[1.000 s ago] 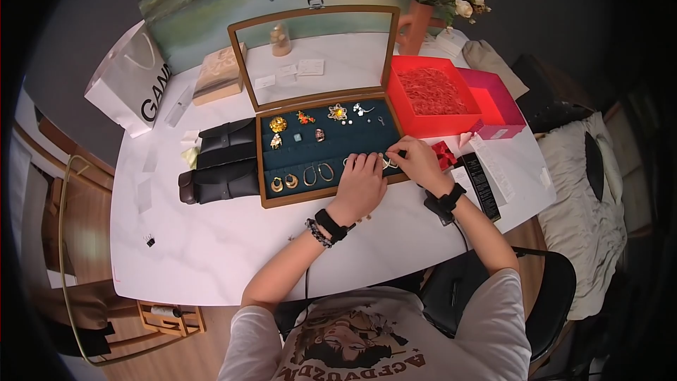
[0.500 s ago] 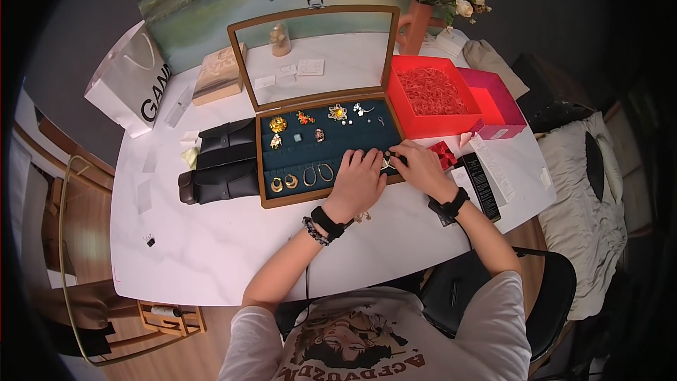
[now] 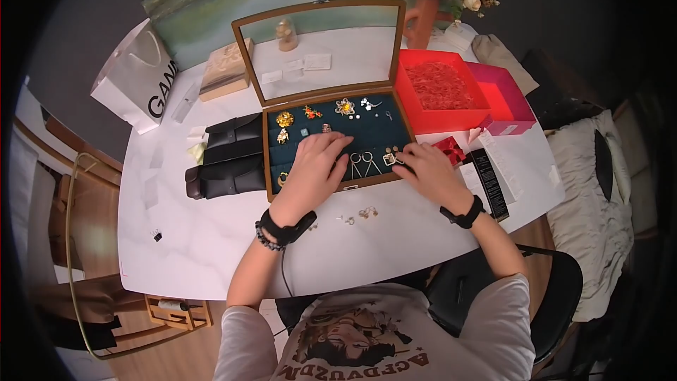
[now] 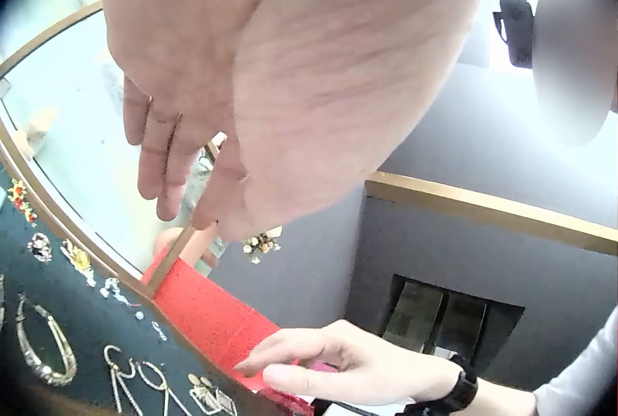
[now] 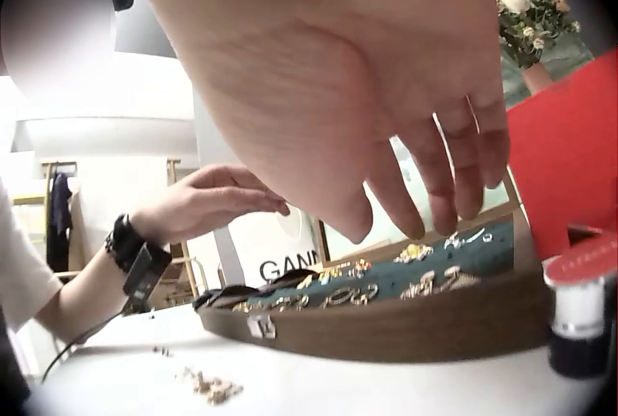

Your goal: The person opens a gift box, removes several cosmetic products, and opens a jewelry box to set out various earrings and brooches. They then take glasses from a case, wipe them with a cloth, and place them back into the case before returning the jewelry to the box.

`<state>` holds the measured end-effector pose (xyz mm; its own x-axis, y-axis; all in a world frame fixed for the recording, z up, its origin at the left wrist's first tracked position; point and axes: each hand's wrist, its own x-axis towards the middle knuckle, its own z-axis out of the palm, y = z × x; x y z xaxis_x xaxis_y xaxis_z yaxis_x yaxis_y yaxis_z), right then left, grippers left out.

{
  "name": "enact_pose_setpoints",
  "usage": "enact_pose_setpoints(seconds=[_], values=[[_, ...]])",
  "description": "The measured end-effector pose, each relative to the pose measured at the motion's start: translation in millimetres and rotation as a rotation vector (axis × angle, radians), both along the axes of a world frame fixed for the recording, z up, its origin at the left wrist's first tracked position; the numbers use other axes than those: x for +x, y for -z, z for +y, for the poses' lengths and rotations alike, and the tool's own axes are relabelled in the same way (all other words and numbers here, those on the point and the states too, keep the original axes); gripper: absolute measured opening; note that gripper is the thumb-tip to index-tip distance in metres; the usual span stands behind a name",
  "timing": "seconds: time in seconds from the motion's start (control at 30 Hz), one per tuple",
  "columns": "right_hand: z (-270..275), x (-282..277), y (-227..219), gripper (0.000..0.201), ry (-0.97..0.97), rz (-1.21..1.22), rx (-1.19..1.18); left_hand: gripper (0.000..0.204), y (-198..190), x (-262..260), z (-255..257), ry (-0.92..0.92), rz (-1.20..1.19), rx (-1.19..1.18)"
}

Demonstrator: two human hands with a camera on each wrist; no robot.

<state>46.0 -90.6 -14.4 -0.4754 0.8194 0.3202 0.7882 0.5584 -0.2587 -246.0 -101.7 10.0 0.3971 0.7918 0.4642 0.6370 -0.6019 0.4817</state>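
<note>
A wooden jewelry case (image 3: 340, 92) with a glass lid stands raised; its dark green lining carries brooches, rings and earrings. Above the left and middle of the lining is my left hand (image 3: 308, 173), fingers loosely bent and holding nothing, hiding some hoops. My right hand (image 3: 438, 178) hovers at the case's front right corner, fingers spread and empty in the right wrist view, beside square earrings (image 3: 390, 159). Between the hands lie long hoop earrings (image 3: 362, 163) in the lining. Small gold pieces (image 3: 367, 212) lie on the white table in front of the case.
Left of the case are black pouches (image 3: 229, 175), a wooden box (image 3: 226, 70) and a white paper bag (image 3: 134, 77). To its right stand a red box (image 3: 443, 90) with shredded filling, a magenta box (image 3: 502, 99) and a vase of flowers (image 3: 421, 22). A black card (image 3: 490, 183) lies nearby.
My left hand has moved left, uncovering the long earrings and the loose gold pieces. My right hand has drawn back to the right, away from the square earrings. The head view has shifted slightly.
</note>
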Motion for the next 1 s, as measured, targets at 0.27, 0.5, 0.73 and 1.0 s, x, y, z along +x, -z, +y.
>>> enact_pose_setpoints(seconds=[0.27, 0.5, 0.73, 1.0], values=[[-7.2, 9.3, 18.3, 0.044, -0.082, -0.223, 0.126, 0.025, 12.9, -44.5, -9.1, -0.072, -0.073, -0.001], [-30.2, -12.8, -23.2, 0.023, -0.075, 0.252, 0.047, 0.013, 24.5, -66.2, -9.9, -0.251, -0.315, -0.024], [-66.9, -37.2, 23.1, 0.015, -0.108, 0.204, -0.431, 0.011, 31.2, -47.2, -27.8, 0.0, -0.239, -0.381], [-65.7, -47.2, 29.3, 0.015, -0.071, 0.134, -0.424, 0.025, 59.8, -3.9, -64.6, 0.309, -0.018, -0.349]])
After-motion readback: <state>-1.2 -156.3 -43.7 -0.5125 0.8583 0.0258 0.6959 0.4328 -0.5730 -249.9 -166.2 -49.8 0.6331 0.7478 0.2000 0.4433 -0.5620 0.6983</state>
